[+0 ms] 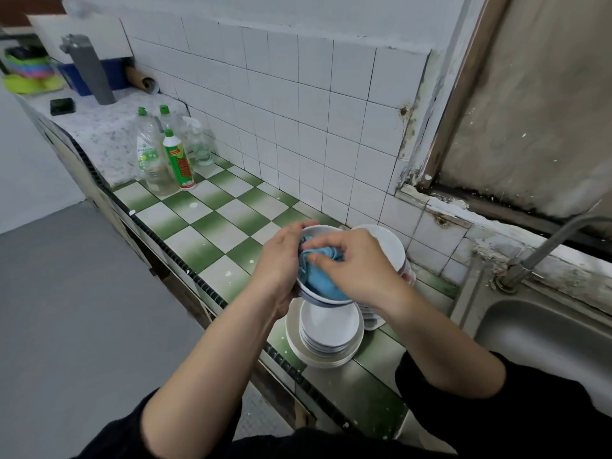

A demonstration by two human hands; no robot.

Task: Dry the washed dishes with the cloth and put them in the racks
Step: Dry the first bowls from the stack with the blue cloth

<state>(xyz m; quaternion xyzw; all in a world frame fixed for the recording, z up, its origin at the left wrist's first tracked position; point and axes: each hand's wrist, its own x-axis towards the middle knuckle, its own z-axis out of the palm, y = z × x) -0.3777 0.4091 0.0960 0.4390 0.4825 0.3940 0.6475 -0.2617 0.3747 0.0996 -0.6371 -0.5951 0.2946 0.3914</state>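
**dishwatch:** so how far along is the drying?

**tile_guy:** Early to middle, I'd guess. One white bowl (323,228) is being done right now. It's held up in the air over the bench (212,223), just above a stack of plates (328,329). The left hand (278,260) is wrapped round the bowl's rim and side. The right hand (357,270) has its fingers curled on the blue cloth (318,281), which is bunched up inside the bowl.

**dishwatch:** and everything else?

**tile_guy:** The plate stack sits near the bench's front edge. A second pile (387,243) is behind it, toward the sink (543,339). No way to tell from here which of those are dry and which are wet.

**dishwatch:** anything racked yet?

**tile_guy:** Can't see a rack anywhere in view, so no clue. My read is that this bowl needs finishing, then both piles need wiping if they're wet, and all of it needs putting away. Plenty left.
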